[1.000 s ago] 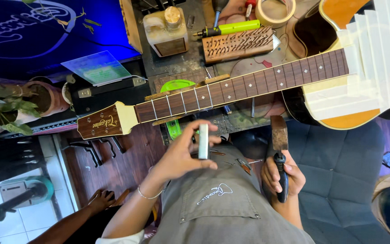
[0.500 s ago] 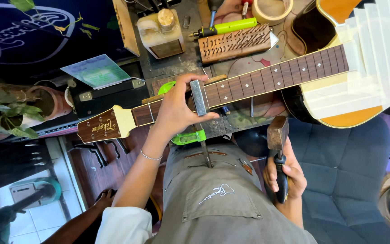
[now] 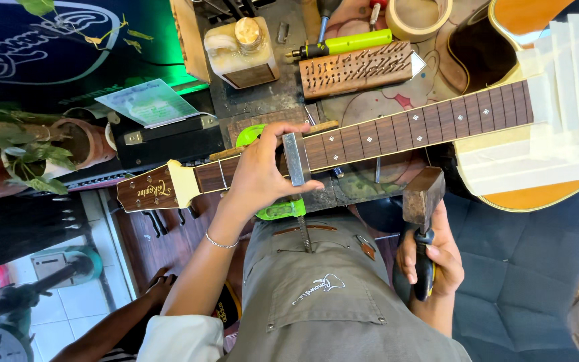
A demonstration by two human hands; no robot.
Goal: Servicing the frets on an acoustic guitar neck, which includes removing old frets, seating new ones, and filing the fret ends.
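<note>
Left hand (image 3: pixel 259 175) on fretboard block (image 3: pixel 294 158)

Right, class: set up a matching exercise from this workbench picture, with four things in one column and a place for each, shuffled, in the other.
Things:
1. metal block
2. mallet
3. tape roll
4. wooden pin board

Places:
A. at the top edge of the bench
B. pressed across the guitar neck by the left hand
C. just below the yellow-green tool
D. held in the right hand

Pairs: 1-B, 2-D, 3-A, 4-C
</note>
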